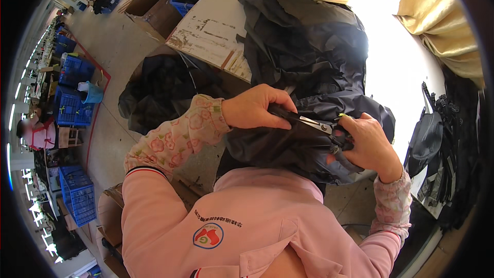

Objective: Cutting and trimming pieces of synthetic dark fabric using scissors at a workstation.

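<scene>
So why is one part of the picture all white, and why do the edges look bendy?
In the head view, glare washes out the table right of the black fabric, hiding detail there; the fisheye lens bends the worktable's edge and curves the blue crates near the dark rim; both hands look fairly sharp.

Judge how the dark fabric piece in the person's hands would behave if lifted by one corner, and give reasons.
The dark fabric piece would probably hang limp: it folds and bunches between the left hand and right hand. Its slight sheen suggests a thin, rather slippery cloth. It likely weighs little, as it sags only softly where unsupported.
</scene>
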### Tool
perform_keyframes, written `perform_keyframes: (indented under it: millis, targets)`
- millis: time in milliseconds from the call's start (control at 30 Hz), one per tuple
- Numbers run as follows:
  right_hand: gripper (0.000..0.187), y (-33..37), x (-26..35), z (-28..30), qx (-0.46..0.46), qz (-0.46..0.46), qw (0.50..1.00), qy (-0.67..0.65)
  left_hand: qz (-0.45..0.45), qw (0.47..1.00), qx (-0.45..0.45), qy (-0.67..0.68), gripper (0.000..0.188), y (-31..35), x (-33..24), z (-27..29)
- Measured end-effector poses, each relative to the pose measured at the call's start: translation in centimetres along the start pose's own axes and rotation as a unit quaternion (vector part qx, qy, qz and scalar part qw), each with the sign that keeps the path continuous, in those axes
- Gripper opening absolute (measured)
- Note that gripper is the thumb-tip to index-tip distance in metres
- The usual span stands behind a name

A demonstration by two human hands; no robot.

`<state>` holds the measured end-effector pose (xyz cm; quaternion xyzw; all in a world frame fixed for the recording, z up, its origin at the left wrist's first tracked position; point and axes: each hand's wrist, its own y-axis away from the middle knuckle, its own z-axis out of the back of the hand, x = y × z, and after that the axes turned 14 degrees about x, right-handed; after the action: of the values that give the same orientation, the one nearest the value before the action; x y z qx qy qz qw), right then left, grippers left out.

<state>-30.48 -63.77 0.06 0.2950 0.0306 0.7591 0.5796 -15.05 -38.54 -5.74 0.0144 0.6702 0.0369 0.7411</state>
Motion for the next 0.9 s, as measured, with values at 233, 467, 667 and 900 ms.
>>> perform_keyframes:
  millis: [233,467,667,900]
  targets:
    - [0.056,-0.1,-0.6,-1.4,-0.055,0.017,0.998,0.014,0.035,0.999,0.011,0.012,0.022,-0.2,-0.1,-0.1]
    - [0.039,-0.1,0.5,-0.2,0.012,0.002,1.000,0.006,0.000,0.999,0.010,-0.030,0.024,-0.5,0.1,-0.3]
    - [0.037,0.4,-1.0,-1.5,-0.042,0.001,0.999,0.015,0.001,1.000,0.021,0.021,0.024,-0.4,0.1,-0.1]
    - [0.053,1.2,-2.7,-1.9,-0.076,-0.011,0.997,-0.021,0.087,0.981,0.031,0.173,0.032,0.0,0.4,0.6]
